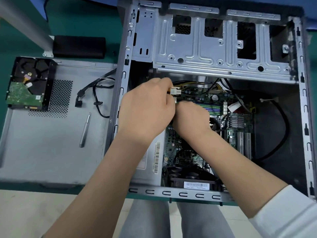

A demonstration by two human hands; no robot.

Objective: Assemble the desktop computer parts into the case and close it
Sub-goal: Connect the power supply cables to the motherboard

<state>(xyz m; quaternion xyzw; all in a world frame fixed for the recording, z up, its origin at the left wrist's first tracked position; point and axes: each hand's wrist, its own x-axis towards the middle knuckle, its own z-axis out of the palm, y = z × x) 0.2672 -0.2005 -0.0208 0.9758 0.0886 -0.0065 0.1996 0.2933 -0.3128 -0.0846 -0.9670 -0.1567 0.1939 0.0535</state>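
Note:
The open grey computer case [302, 117] lies on its side, with the green motherboard [202, 98] inside. My left hand [147, 107] pinches a white power connector [175, 91] with yellow and black wires above the board's left edge. My right hand [191, 117] presses down right beside it, at the end of the memory slots [211, 108]; its fingers are curled and what they touch is hidden. The silver drive cage [214, 48] spans the top of the case. A black cooler [190, 176] sits at the case's near edge.
The grey side panel [42, 143] lies flat to the left on the green table. On it rest a hard drive in a black bracket [29, 83], a silver screwdriver [84, 130] and loose black cables [96, 93]. A black box [78, 46] sits behind.

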